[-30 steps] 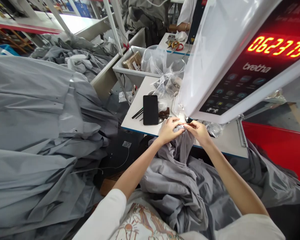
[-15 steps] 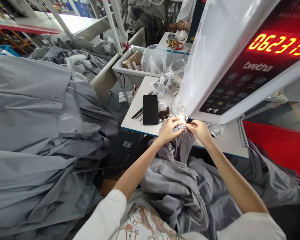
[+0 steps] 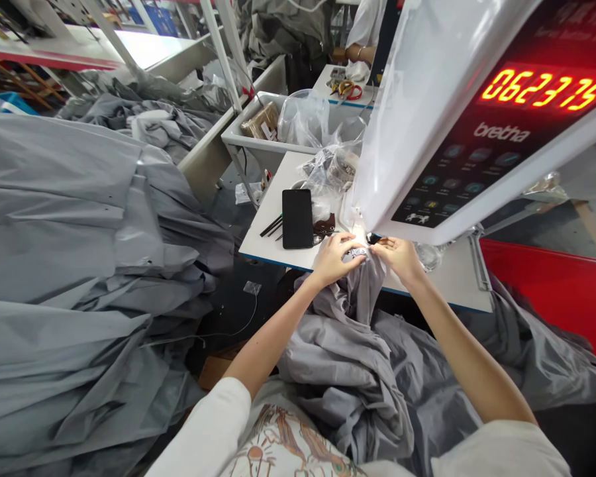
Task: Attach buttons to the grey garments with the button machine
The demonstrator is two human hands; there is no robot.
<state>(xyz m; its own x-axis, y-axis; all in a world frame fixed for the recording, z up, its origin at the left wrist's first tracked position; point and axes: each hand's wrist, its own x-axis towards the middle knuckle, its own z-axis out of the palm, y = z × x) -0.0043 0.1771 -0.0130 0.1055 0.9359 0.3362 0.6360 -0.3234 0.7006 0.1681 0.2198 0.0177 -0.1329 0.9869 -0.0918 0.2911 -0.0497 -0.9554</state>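
Note:
Grey fabric (image 3: 342, 338) spills from the table edge over my lap, its gathered upper end lying beneath the head of a white sewing machine (image 3: 377, 179). My left hand (image 3: 335, 257) is closed on the left side of that end, thumb and fingers pinching the cloth. From the right, my right hand (image 3: 396, 255) pinches the fabric's edge with its thumb and fingers. A small dark piece (image 3: 374, 238) shows at the right fingertips; I cannot tell whether it is held or part of the machine. The needle area is lit and partly hidden.
On the white table (image 3: 263, 232) lie a black phone (image 3: 298, 218), dark pens (image 3: 273, 225) and clear plastic bags (image 3: 335, 165). Behind is a grey bin (image 3: 238, 131). Grey cloth (image 3: 54, 265) is heaped at left. Another person's arm (image 3: 361, 53) shows at the back.
The view has shifted slightly, so the machine and table appear a little further left. My right fingers have opened out slightly; both hands stay at the fabric.

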